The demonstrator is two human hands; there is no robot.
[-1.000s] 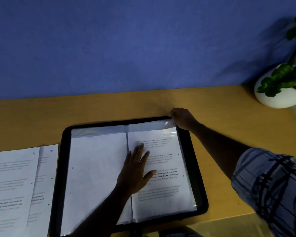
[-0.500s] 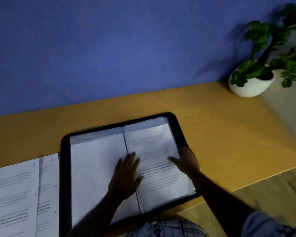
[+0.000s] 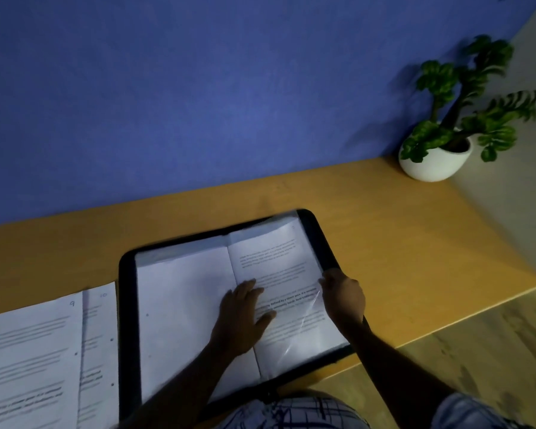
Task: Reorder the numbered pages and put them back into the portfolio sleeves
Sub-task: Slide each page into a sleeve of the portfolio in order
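A black portfolio (image 3: 127,305) lies open on the wooden desk. Its left sleeve (image 3: 180,305) shows a blank white sheet and its right sleeve (image 3: 276,258) holds a printed page. My left hand (image 3: 242,317) lies flat over the spine with straight fingers pressing the printed page. My right hand (image 3: 342,297) is at the right edge of that sleeve, fingers curled on the plastic edge, which shows a crease. Two loose pages lie left of the portfolio, the top one marked 9 (image 3: 28,366), the one under it marked 10 (image 3: 101,335).
A potted plant in a white bowl (image 3: 437,162) stands in the desk's far right corner by the blue wall. The desk's front edge (image 3: 446,332) runs diagonally at the right, with wood floor beyond it.
My right hand came down from the sleeve's top right corner to its right edge. My left hand stayed on the page. The view swung, so the plant shows fully.
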